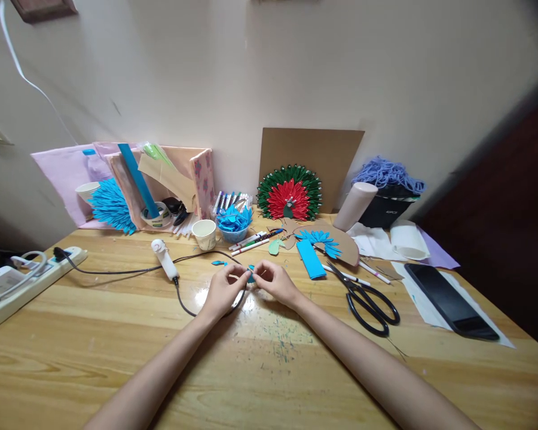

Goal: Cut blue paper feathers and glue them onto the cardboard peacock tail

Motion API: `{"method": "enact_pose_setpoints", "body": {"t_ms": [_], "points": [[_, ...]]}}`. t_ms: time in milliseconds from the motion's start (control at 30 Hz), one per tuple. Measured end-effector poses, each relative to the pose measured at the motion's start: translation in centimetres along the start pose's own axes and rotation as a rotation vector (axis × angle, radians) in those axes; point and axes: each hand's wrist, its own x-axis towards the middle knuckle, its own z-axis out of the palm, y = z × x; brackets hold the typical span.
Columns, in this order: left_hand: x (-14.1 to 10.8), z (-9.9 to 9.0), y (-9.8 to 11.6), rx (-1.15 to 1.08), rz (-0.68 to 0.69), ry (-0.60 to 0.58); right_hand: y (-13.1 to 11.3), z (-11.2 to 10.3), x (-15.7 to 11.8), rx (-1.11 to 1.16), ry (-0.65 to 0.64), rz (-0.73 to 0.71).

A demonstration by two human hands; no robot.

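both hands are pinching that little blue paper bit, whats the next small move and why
Probably finish creasing the small blue paper piece between the left hand and right hand; both pinch it just above the table, and similar folded blue pieces fill the bowl behind.

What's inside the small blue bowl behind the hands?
The blue bowl holds a heap of folded blue paper pieces, piled above its rim. Anything under the heap is covered, so I cannot see it.
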Motion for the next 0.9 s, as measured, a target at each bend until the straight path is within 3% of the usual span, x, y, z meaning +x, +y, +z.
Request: {"method": "enact_pose_setpoints", "body": {"t_ms": [433,533,633,733,833,900], "points": [[0.6,-0.3,0.0,0.022,-0.062,-0.001,-0.3,0.1,0.0,-0.012,0.016,-0.02],[0.4,-1.5,0.8,0.062,-0.077,0.008,-1.0,0.2,-0.3,-0.053,0.036,-0.029],[-1.1,-4.9,1.6,0.101,-0.056,0.096,-1.8,0.8,-0.7,-0.085,0.08,-0.023],[-3.5,-10.2,1.7,0.103,-0.054,0.209,-2.7,2.3,-0.8,-0.112,-0.007,-0.021],[-5.0,-15.5,1.0,0.068,-0.089,0.373,-3.4,5.2,0.5,-0.13,-0.111,-0.031],[-4.8,-18.1,0.3,0.023,-0.114,0.503,-3.7,8.0,2.4,-0.158,-0.129,-0.049]]}}
